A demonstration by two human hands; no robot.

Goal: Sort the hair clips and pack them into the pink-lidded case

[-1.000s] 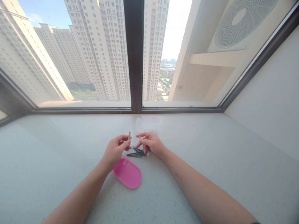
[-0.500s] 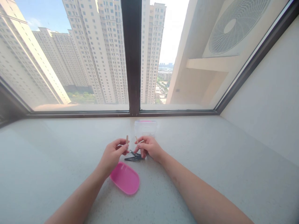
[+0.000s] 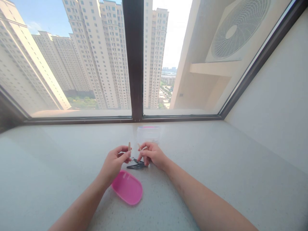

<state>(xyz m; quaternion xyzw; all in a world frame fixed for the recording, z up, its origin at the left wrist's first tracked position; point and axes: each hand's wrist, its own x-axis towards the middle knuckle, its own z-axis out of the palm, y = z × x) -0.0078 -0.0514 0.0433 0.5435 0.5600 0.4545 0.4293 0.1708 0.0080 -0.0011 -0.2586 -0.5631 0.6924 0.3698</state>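
Note:
My left hand (image 3: pixel 114 163) pinches a short, light wooden piece (image 3: pixel 129 146) upright between thumb and fingers. Facing it, my right hand (image 3: pixel 152 155) has closed its fingertips on a second slim wooden piece (image 3: pixel 139 146), tilted and partly covered by the fingers. The two pieces are a small distance apart. Black hair clips (image 3: pixel 136 166) lie on the counter just beneath both hands, partly hidden by the right fingers. Beside the left fingertips shows a small metal ring (image 3: pixel 132 158); what it belongs to is unclear. Nearer me, a pink oval dish (image 3: pixel 127 188) sits by the left wrist.
Behind the right hand stands a clear zip bag (image 3: pixel 148 133) with a pink strip along its top. The pale speckled counter (image 3: pixel 204 160) runs back to a dark window frame (image 3: pixel 137 119), and a white wall (image 3: pixel 271 106) rises on the right.
The view has shifted slightly, so everything sits a little lower and further left. Less of the right hand's wooden piece shows above the fingers. Both hands keep their hold.

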